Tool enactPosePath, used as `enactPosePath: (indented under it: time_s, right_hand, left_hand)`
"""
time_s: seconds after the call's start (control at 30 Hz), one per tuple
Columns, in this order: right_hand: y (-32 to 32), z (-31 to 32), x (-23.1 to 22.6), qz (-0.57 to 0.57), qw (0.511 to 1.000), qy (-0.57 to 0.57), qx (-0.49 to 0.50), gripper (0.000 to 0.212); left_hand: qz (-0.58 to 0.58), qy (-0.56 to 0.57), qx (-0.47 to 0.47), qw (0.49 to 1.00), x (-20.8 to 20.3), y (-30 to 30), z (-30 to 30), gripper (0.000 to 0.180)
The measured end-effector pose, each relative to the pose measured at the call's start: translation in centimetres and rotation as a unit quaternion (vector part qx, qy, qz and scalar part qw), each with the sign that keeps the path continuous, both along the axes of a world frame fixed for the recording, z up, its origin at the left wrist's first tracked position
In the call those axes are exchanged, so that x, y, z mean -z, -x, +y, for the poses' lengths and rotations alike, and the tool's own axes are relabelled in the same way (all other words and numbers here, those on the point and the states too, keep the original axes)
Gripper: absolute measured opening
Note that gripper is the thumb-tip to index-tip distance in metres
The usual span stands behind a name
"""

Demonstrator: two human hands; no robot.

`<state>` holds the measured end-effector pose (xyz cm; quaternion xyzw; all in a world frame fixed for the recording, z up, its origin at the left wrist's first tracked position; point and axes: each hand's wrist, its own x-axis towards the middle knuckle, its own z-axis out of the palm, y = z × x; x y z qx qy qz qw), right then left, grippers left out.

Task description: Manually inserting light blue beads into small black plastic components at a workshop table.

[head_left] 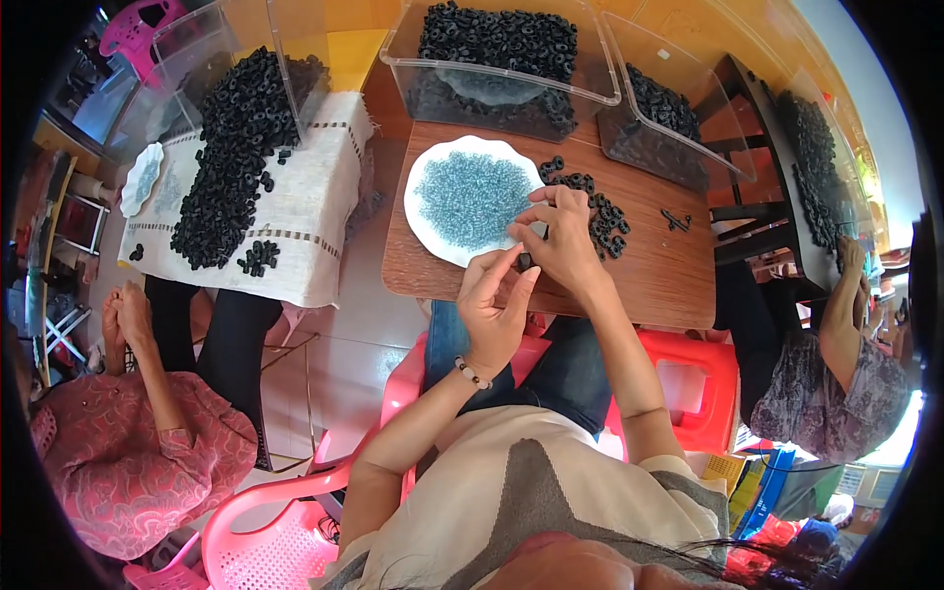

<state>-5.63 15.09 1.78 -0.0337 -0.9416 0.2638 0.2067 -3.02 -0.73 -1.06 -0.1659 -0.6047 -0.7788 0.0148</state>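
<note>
Currently in hand: one small black piece (524, 263), at the centre of the frame, just above the near edge of the brown bench (639, 287).
Progress: judging by the two hands meeting over it, this piece seems partway through handling; whether a bead is already on it is too small to tell.
Left over: beads (472, 197) cover most of the plate (417, 221), so plenty seem to remain.
Black rings: a loose group (607, 226) lies right of the plate, and many more fill the tubs (611, 96) at upper centre; which are done and which are waiting, I cannot tell.
Left grip: the left hand (495, 310) pinches the black piece between thumb and forefinger.
Right grip: the right hand (559, 236) has thumb and forefinger close together at the plate's right rim; whether they hold a bead I cannot tell.
Left arm: rises from the lower left, a bracelet (472, 374) at the wrist, fingers pointing to the upper right.
Right arm: comes up from the lower right, wrist bent, fingers curled toward the left, above the left hand.
Dark sticks: a few (676, 220) lie on the bench's right side, well apart from both hands.
</note>
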Motion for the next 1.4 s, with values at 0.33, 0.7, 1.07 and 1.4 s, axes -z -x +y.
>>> enactPosePath:
  time_s: [0.33, 0.7, 1.07, 1.4]
  right_hand:
    - [-0.3, 0.6, -1.6, -0.022, 0.970, 0.242, -0.025, 0.013]
    - [-4.1, -1.3, -3.5, -0.027, 0.844, 0.529, -0.085, 0.016]
    - [-5.6, -2.5, -3.1, -0.013, 0.832, 0.548, -0.082, 0.015]
    - [-6.7, -3.4, -4.3, 0.088, 0.971, 0.222, -0.030, 0.015]
  left_hand:
    - [-0.003, -0.003, -0.009, 1.000, -0.2, 0.3, -0.2, 0.037]
    - [-0.126, -0.114, 0.098, 0.981, -0.3, 0.3, -0.2, 0.036]
    - [-0.241, -0.244, 0.147, 0.928, 0.5, 1.0, -0.1, 0.037]
    - [-0.247, -0.252, 0.140, 0.925, 1.1, 0.9, -0.2, 0.035]
